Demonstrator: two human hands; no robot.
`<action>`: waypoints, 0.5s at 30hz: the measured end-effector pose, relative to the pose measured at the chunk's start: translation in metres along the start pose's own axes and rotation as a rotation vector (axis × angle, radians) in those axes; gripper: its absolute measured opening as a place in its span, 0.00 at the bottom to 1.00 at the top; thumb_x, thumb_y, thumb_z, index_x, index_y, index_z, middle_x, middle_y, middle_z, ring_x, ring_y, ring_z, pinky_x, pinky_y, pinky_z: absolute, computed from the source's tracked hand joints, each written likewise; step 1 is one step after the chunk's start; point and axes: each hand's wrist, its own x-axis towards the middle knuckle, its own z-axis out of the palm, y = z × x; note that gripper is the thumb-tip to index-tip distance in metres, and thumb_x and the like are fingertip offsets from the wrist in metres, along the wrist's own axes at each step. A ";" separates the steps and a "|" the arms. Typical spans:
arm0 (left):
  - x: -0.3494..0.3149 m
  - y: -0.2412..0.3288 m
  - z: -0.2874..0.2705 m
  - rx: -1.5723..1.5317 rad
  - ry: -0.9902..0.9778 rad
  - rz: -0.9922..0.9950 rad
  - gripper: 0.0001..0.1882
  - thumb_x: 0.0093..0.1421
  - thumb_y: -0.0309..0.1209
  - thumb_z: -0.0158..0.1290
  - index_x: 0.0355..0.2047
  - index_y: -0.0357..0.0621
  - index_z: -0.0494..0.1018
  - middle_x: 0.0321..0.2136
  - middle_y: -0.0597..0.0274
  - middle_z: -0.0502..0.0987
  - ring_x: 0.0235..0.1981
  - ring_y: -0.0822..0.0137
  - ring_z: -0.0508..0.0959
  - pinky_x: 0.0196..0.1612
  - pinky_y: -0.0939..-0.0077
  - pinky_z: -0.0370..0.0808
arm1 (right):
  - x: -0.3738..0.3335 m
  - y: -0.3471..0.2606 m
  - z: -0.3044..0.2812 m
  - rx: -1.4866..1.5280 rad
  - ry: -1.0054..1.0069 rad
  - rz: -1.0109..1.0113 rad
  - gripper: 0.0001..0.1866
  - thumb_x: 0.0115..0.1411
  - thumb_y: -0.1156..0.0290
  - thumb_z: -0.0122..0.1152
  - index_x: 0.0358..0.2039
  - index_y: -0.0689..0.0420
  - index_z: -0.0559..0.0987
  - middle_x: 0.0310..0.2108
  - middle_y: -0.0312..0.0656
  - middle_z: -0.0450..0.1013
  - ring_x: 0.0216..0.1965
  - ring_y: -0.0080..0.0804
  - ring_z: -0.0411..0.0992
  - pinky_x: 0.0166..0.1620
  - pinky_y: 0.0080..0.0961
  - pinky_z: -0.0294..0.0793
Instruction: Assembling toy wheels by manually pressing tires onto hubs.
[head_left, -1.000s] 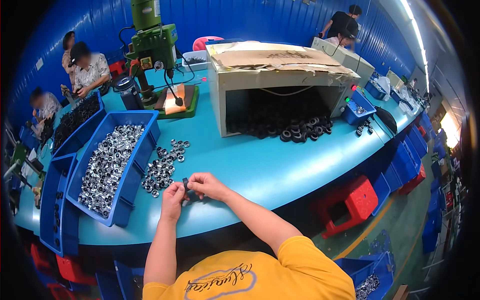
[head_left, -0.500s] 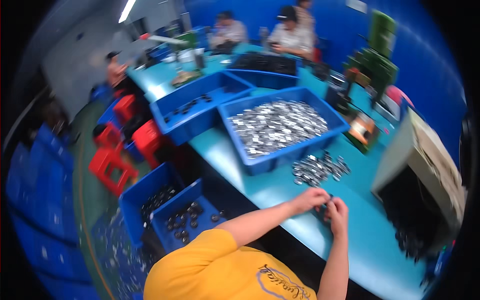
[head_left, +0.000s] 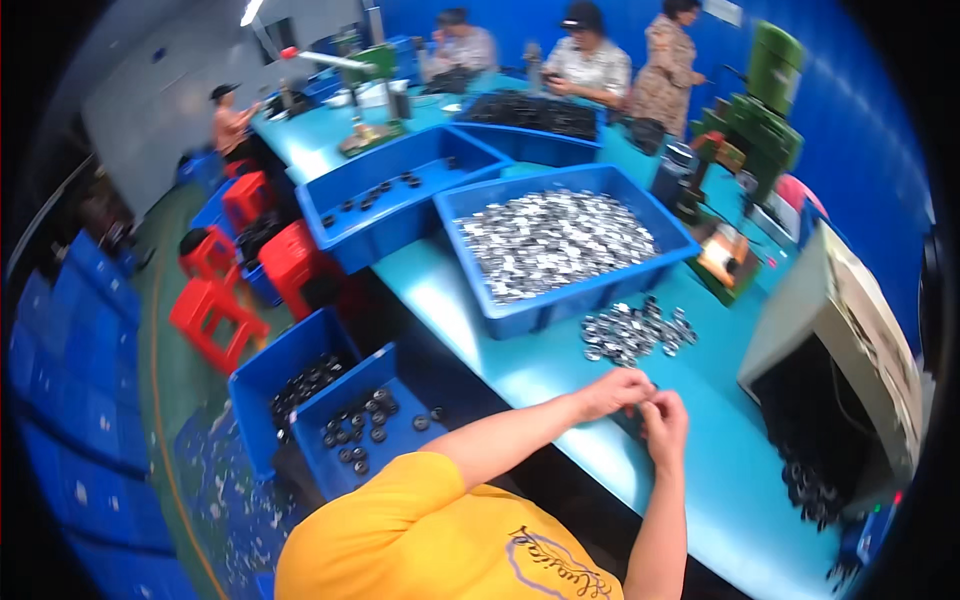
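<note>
Both of my hands meet above the near edge of the teal table (head_left: 730, 470). My left hand (head_left: 612, 392) is closed in a pinch, its fingertips nearly touching those of the other hand. My right hand (head_left: 664, 418) is curled as well, thumb and forefinger pressed together. A small dark piece shows between the fingertips; its kind is too small to make out. Just beyond my hands lies a loose heap of small shiny metal parts (head_left: 636, 333). Behind that heap, a blue bin (head_left: 545, 318) is filled with many similar silvery parts.
Left of the table, two blue bins (head_left: 402, 460) hold black round parts. A second blue bin (head_left: 360, 245) on the table has a few black pieces. At right stand a beige box-like housing (head_left: 800, 330) and a green press (head_left: 750, 125). Red stools (head_left: 215, 325) and several people are farther off.
The whole view has shifted slightly, and the picture is sharper. My hands stay together at nearly the same spot, fingers still pinched. A person at the back now stands more fully in view.
</note>
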 end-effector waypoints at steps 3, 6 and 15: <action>-0.005 0.005 -0.001 0.038 0.016 -0.001 0.11 0.69 0.39 0.61 0.38 0.44 0.77 0.33 0.70 0.79 0.32 0.77 0.76 0.35 0.79 0.74 | 0.000 -0.019 0.001 0.028 -0.007 0.027 0.06 0.61 0.73 0.66 0.30 0.59 0.77 0.29 0.34 0.71 0.25 0.19 0.69 0.24 0.20 0.66; -0.007 0.007 0.000 0.032 0.020 0.010 0.11 0.69 0.39 0.61 0.38 0.44 0.77 0.33 0.70 0.79 0.32 0.77 0.76 0.36 0.79 0.74 | -0.001 -0.026 0.000 0.149 -0.045 0.102 0.08 0.63 0.71 0.68 0.30 0.59 0.77 0.29 0.32 0.70 0.23 0.17 0.68 0.24 0.19 0.65; 0.001 0.003 0.010 0.136 0.083 -0.022 0.11 0.69 0.38 0.62 0.38 0.45 0.74 0.33 0.69 0.77 0.31 0.76 0.76 0.35 0.78 0.75 | -0.003 -0.018 -0.003 0.108 0.044 0.057 0.09 0.62 0.70 0.72 0.33 0.59 0.79 0.30 0.30 0.70 0.28 0.17 0.68 0.31 0.18 0.67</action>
